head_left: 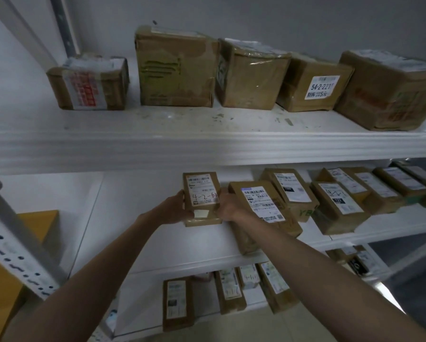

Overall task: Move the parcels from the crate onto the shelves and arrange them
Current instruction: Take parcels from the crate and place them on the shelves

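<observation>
I see my left hand (pixel 176 208) gripping the left edge of a small brown parcel (pixel 201 198) — its label marked 4-2-62 faces me — and my right hand (pixel 228 206) clasping its right edge. The parcel is upright over the middle shelf (pixel 157 230), at the left end of a row of labelled parcels (pixel 338 201); whether it touches the board I cannot tell. On the top shelf (pixel 207 144) stand five larger boxes (pixel 251 75).
</observation>
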Action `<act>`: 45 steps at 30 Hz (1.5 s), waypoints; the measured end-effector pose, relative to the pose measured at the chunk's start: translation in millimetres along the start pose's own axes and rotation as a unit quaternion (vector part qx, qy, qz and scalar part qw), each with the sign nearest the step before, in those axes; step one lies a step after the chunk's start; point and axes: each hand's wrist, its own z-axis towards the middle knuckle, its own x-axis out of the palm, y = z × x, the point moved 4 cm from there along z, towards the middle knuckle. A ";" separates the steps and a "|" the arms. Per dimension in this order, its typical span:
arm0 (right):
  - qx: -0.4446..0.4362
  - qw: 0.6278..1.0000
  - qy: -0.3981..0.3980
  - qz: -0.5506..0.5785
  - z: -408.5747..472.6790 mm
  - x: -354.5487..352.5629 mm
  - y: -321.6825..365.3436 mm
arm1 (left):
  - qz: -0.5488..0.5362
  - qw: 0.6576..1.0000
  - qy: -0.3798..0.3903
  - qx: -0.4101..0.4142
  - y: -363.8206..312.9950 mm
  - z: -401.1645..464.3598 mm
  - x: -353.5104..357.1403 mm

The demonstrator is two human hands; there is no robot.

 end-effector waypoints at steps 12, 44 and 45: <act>-0.047 0.997 0.013 -0.067 -15.9 -36.4 9.3 | 0.094 0.993 0.028 -0.065 -10.4 -18.9 -12.3; -0.512 0.775 0.207 -0.307 -335.8 118.4 37.3 | 0.109 0.868 -0.116 -0.470 20.8 -476.0 165.0; -0.527 0.763 0.211 -0.310 -352.4 128.1 42.3 | 0.100 0.860 -0.125 -0.484 24.5 -498.0 174.9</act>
